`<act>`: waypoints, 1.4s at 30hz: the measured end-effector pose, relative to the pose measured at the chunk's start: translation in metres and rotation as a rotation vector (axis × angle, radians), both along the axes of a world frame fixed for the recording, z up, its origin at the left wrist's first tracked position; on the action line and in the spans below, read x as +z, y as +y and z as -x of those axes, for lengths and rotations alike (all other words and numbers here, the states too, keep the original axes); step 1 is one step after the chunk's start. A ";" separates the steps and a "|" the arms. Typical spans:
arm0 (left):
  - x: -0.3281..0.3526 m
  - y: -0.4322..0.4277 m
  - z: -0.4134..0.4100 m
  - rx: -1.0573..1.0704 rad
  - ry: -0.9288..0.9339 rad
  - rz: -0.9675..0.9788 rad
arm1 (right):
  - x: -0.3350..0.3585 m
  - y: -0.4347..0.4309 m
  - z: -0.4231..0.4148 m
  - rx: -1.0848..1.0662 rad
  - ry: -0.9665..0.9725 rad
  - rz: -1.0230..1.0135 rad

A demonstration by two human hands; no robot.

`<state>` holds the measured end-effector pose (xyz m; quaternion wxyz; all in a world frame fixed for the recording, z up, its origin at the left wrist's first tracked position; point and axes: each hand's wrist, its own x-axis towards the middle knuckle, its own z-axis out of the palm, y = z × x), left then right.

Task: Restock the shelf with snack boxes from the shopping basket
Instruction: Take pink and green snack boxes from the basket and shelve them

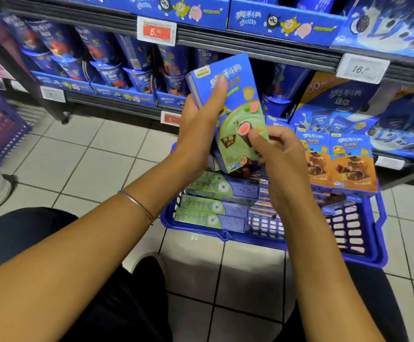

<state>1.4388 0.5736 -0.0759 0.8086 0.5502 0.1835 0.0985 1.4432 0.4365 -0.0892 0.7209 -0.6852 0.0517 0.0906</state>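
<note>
Shelf: dark metal shelf [250,49] across the top of the view, stocked with blue snack packs and cups; the packs are blurred.
Floor: pale tiled floor [90,154] under the shelf and the basket.
Basket: blue shopping basket [225,234] on the floor just in front of the shelf, between the person's knees and the lowest tier.
Basket load: green boxes [211,206] lie flat in a row on the basket's left side; orange boxes [337,164] stand upright at its far right.
Held box: green snack box [235,99], blue at the top, is held upright and slightly tilted above the basket, in front of the middle tier and not on the shelf.
Left hand: left hand [198,134] grips the box's left edge, one digit flat along the front face, the rest behind it.
Right hand: right hand [280,154] pinches the lower right corner, thumb on the front, fingers [272,141] curled behind.
Bracelet: thin metal bracelet [136,203] on the left wrist.
Price tag: red and white price tag [156,30] on the upper rail.
</note>
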 end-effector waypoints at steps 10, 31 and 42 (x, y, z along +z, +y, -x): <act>0.006 0.012 -0.004 0.158 -0.030 -0.018 | -0.013 -0.004 0.006 0.035 -0.018 -0.064; 0.027 0.044 -0.008 0.158 -0.086 0.237 | -0.043 -0.032 -0.001 0.230 -0.109 0.277; 0.024 0.047 -0.006 0.053 -0.055 0.221 | -0.012 -0.047 -0.006 0.066 0.000 0.053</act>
